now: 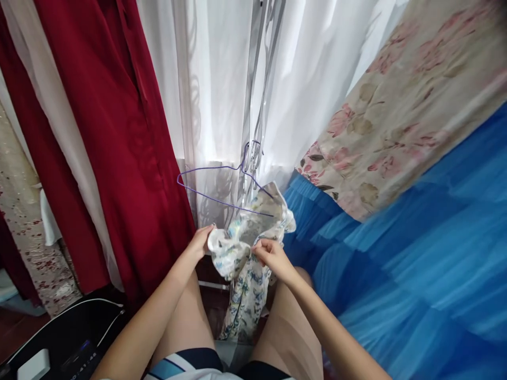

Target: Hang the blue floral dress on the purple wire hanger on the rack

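A white garment with a blue and yellow floral print (250, 295) hangs between my knees, its short puffed sleeve spread to the left. My left hand (201, 240) grips the cuff of that sleeve. At the garment's opening, my right hand (271, 253) pinches the fabric near the middle. The right end of a thin purple hanger (209, 169) runs into the garment's right shoulder, while its left end is bare. The hanger's hook is caught at a metal piece on a grey strap.
Dark red cloth (114, 132) hangs on the left, white curtains (217, 95) behind. To the right are a floral-printed cloth (380, 126) and blue tulle (415, 253). A black bin-like container (75, 332) with a white box (34, 364) stands at lower left.
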The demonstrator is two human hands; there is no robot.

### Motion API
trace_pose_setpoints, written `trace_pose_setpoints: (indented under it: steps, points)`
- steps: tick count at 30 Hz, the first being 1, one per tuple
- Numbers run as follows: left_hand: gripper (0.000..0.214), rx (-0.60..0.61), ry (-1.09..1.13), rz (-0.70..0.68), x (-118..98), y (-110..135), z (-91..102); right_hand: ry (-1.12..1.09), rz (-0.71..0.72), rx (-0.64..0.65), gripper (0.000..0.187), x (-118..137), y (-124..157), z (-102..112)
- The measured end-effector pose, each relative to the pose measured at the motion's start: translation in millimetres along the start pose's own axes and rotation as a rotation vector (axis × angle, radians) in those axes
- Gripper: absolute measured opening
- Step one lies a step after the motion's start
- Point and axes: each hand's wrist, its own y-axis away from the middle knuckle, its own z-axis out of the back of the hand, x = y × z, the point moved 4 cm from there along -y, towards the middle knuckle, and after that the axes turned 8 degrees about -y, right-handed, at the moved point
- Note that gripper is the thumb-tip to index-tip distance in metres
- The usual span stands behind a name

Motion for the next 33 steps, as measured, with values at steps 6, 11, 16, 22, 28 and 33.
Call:
trace_pose_setpoints:
  steps: [6,11,16,22,28,33]
  points:
    - [0.026,0.353,-0.165,-0.202,-3,54,-71.6,0.354,0.072,0.132,0.037,-11,27,3]
    - [0.023,0.422,-0.632,-0.672,-25,98,-109.1,-0.065,0.042,0.182,0.033,15,40,-14]
    - [0.03,0.743,-0.62,-0.442,-1,106,-94.3,-0.348,-0.076,0.091,0.026,39,42,5]
    - [0.029,0.567,-0.936,-0.408,28,99,-39.9,-0.163,0.074,-0.154,0.013,57,18,88]
    - [0.027,0.362,-0.97,-0.613,1,92,-37.3,-0.11,0.242,-0.434,0.009,77,-44,161]
    - [0.015,0.318,-0.77,-0.601,-34,81,-37.2,-0.152,0.161,-0.313,0.015,100,-98,146]
